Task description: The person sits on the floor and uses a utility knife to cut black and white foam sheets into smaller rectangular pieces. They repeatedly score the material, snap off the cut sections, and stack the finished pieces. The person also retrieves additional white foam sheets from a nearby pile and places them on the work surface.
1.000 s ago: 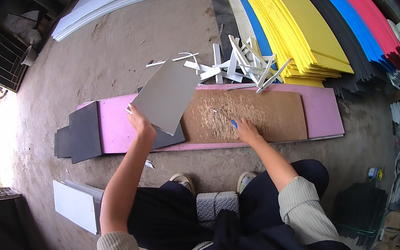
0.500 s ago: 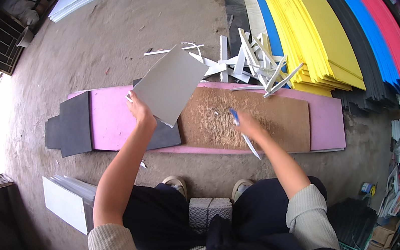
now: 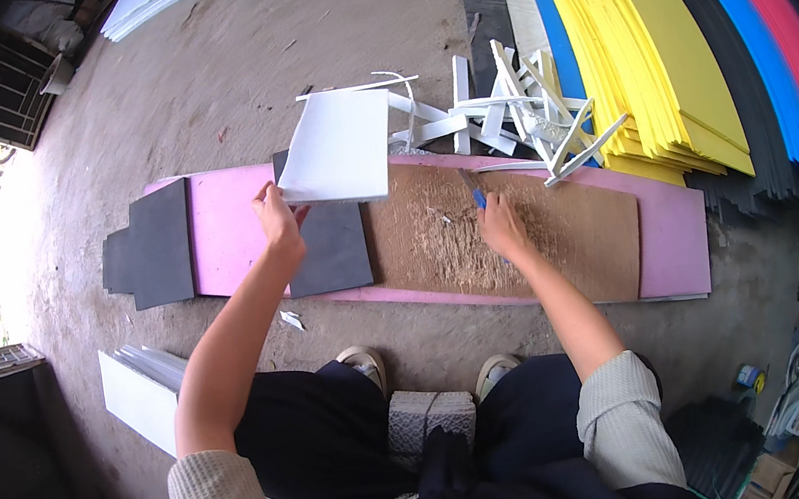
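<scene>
My left hand [image 3: 281, 221] pinches a white foam sheet [image 3: 338, 147] by its near left corner, holding it tilted above the board. In my right hand [image 3: 503, 226] is a utility knife [image 3: 480, 198] with a blue handle, its blade pointing away from me. The knife is over a worn brown board [image 3: 580, 241] whose middle is scored and frayed. Beneath that board lies a longer pink sheet [image 3: 671, 244]. A black foam piece [image 3: 329, 249] rests on the pink sheet below my left hand.
White offcut strips [image 3: 545, 124] lie piled beyond the board. Yellow sheets [image 3: 635, 47], with blue, black and red ones, are stacked at the right. More black pieces [image 3: 152, 247] lie at the left. White sheets [image 3: 141, 395] stand near my left leg. A grey block [image 3: 429, 419] sits between my legs.
The white sheet has turned and levelled in my left hand. My right hand has moved slightly away from me with the knife. The white strip just below that hand no longer shows there.
</scene>
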Motion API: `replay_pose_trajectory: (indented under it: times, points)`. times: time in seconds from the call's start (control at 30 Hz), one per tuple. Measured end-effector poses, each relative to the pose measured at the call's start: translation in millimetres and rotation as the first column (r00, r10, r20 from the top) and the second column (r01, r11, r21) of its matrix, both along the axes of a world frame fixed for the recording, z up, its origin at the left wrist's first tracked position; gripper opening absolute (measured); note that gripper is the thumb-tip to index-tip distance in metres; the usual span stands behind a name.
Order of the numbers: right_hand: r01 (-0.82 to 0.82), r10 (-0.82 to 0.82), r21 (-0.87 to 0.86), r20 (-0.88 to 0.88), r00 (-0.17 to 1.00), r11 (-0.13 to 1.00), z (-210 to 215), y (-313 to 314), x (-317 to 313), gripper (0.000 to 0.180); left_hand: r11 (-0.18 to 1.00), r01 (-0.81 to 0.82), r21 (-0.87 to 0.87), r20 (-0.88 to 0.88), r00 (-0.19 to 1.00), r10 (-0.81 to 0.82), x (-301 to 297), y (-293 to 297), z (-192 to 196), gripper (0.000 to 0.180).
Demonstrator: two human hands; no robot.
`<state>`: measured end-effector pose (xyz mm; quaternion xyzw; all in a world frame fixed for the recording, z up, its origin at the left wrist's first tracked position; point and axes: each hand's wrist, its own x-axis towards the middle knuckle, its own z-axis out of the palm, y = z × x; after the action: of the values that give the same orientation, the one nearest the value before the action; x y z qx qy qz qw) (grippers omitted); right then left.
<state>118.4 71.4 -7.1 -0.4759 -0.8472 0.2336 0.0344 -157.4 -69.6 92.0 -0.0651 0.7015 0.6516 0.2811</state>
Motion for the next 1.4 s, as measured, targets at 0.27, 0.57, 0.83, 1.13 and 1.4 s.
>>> replay_pose_trajectory:
  times: [0.27,0.57,0.83,1.13,1.4]
  points:
    - [-0.071,0.013,-0.119,-0.429,0.903,0.990,29,-14,-68,0.032,0.956,0.250,0.156,0.058,0.963,-0.261,0,-57,37,0.057]
    - [-0.519,-0.050,-0.842,-0.530,0.846,0.148,108,-181,-187,0.041,0.943,0.158,0.293,-0.225,0.970,-0.092,29,-271,43,0.066]
    - [-0.732,0.413,-0.681,-0.661,0.627,0.020,153,-351,-285,0.046,0.934,-0.337,0.115,-0.494,0.797,0.349,45,-442,66,0.051]
    - [-0.869,0.839,-0.225,-0.241,0.488,0.441,147,-442,-330,0.054,0.881,-0.340,-0.328,-0.474,0.866,0.158,9,-551,37,0.064]
    - [-0.846,0.831,-0.363,-0.257,0.494,0.391,139,-475,-325,0.070,0.808,-0.529,-0.259,-0.653,0.713,0.258,-32,-509,-12,0.095]
